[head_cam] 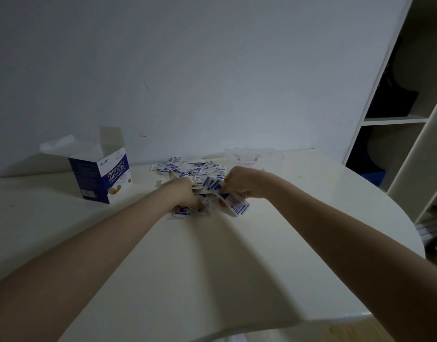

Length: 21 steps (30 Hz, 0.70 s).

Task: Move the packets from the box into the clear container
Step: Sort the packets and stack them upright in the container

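Note:
Several small white-and-blue packets (187, 169) lie in a loose heap on the white table (212, 255), near the wall. My left hand (181, 193) is curled into the near side of the heap, gripping packets. My right hand (242, 181) grips a bunch of packets (233, 202) that fans out toward me. The blue-and-white box (101, 176) stands open at the left, flaps up. The clear container (249, 156) sits behind my right hand against the wall, faint and partly hidden.
A white shelf unit (397, 119) with dark items stands at the right beyond the table's curved edge. The wall runs directly behind the heap and the box.

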{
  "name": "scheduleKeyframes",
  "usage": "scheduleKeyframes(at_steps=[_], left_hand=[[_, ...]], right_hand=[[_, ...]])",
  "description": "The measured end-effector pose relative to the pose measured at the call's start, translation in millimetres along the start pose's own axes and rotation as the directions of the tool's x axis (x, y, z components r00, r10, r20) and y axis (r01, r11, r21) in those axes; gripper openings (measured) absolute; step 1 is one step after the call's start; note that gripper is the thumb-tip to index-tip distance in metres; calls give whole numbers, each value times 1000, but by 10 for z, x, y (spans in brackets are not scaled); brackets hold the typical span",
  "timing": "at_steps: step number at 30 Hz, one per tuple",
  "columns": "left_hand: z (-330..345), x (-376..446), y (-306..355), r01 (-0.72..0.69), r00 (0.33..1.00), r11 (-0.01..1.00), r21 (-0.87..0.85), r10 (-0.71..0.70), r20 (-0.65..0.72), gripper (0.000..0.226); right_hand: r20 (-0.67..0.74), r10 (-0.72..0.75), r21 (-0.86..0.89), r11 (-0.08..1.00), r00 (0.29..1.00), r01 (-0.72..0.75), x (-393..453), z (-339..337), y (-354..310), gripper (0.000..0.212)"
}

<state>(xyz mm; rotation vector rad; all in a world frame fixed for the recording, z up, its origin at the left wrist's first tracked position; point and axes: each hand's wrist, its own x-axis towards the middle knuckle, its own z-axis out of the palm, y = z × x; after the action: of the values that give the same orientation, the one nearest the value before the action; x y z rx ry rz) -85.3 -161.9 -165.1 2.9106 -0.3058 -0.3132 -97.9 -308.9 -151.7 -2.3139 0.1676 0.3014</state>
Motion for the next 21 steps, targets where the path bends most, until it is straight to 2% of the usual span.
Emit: scheduleKeyframes(at_steps=[3,6,8,11,14,17,19,21], left_hand=[[-50,26,-72,0,1000,1000,30,-1,25,38],[-70,60,-192,-44,998,999,-11,44,36,27],[-58,60,-245,-68,996,995,-74,72,60,33],[-22,30,-220,-49,997,987,-153,57,52,41],[29,-14,-86,-56,998,995,-82,55,-14,48],[36,-11,4,-57,998,993,-104,59,15,40],[1,1,-21,-81,995,994,-72,85,51,35],[-46,6,-75,-144,984,987,-76,151,99,26]], right_hand=[[-67,-8,-113,994,998,0,6,-47,37,36],[-94,-15,-96,995,995,6,10,-65,33,35],[-91,-15,-72,997,996,8,12,-68,21,35],[-29,-10,92,996,1000,12,0,-25,17,34],[2,-44,223,974,999,43,9,39,10,27],[-42,-103,353,929,994,111,-7,57,-22,10],[-101,-107,394,909,989,138,18,18,-20,16],[-138,-89,361,923,986,133,56,-35,-2,18]])
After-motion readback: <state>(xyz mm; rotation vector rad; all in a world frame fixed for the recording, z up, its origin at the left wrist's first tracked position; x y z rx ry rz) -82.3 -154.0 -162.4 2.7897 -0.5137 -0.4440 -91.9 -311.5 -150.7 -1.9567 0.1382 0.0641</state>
